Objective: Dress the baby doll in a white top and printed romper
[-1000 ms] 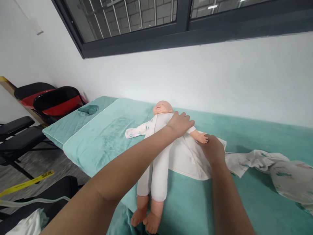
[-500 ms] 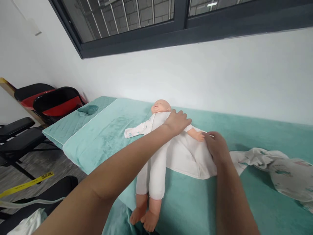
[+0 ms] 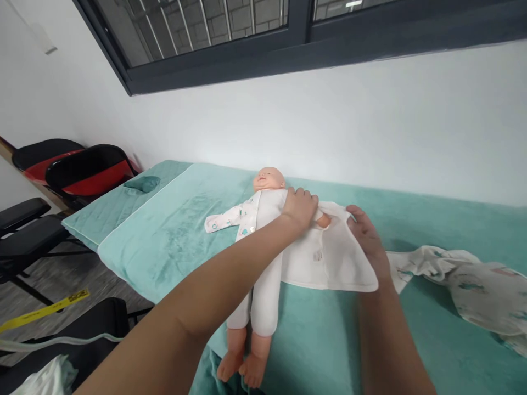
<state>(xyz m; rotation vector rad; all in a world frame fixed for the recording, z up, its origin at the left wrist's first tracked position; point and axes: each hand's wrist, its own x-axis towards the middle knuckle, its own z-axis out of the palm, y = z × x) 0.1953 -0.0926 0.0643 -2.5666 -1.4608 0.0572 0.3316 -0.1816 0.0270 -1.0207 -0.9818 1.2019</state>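
A baby doll [image 3: 265,285] lies on its back, its head toward the wall and its bare feet toward me. A baby shirt [image 3: 329,263] is spread open beside it, white inside, printed outside; one printed sleeve covers the doll's arm on the left side. My left hand [image 3: 302,208] is closed over the doll's other upper arm near the shoulder, fingers curled over the far side. Pinched at its upper edge, the shirt's open panel is lifted by my right hand [image 3: 368,236]. Only the doll's small hand [image 3: 323,220] shows between my hands, against the white cloth.
The doll lies on a bed with a green plush cover [image 3: 164,241]. At the right is a crumpled printed garment [image 3: 486,291]. Black and red folding chairs [image 3: 93,173] stand at the left. Behind the bed runs a white wall [image 3: 370,131] under a dark window frame [image 3: 222,63].
My right hand has moved from the doll's fingers to the shirt's edge and raised the panel, which now partly covers the doll's forearm. My left hand stays at the upper arm.
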